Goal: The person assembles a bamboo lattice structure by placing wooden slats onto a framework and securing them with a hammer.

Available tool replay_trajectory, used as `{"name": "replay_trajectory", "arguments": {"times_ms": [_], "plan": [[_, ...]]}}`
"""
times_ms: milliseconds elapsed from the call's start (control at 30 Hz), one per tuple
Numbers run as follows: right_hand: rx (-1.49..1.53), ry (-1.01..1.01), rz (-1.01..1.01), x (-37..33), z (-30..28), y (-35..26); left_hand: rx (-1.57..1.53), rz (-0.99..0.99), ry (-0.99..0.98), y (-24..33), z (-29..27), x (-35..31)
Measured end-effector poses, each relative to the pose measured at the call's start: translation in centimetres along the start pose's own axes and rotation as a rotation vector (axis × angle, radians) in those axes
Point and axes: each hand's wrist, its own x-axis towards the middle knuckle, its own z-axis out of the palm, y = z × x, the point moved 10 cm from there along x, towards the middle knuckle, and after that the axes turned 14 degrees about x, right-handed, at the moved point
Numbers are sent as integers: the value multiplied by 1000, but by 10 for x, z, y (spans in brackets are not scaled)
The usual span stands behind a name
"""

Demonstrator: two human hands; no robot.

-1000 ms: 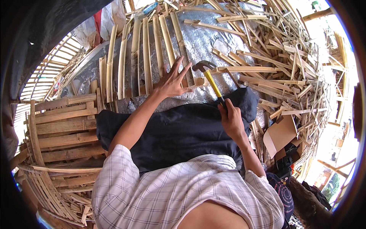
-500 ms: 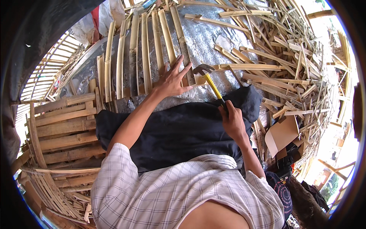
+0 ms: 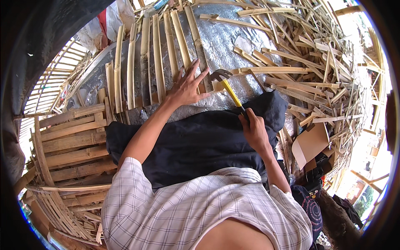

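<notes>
Left hand [image 3: 186,88] lies splayed; right hand [image 3: 255,128] grips hammer [image 3: 231,92].

Bright daylight, blown out white at right and behind the slatted panel [image 3: 53,88] at left, glare on the silvery sheet [image 3: 225,46], upper-left corner dark, fisheye bending and blue fringing toward black rim, hammer [image 3: 231,93] reasonably sharp.

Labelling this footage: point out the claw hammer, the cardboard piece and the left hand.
Claw hammer [image 3: 232,93]: head camera, yellow handle.
Cardboard piece [image 3: 311,143]: head camera, flat tan face.
Left hand [image 3: 185,88]: head camera, back of hand.
</notes>
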Motion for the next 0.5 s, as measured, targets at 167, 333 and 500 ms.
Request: {"name": "replay_trajectory", "arguments": {"times_ms": [167,333,500], "plan": [[-64,27,-129,1,-1,-14,51,24,63,2,-1,0],[-47,-27,-71,10,-6,-25,101,12,-63,-2,12,1],[-73,-40,-19,8,7,-13,90,6,-96,0,8,3]]}}
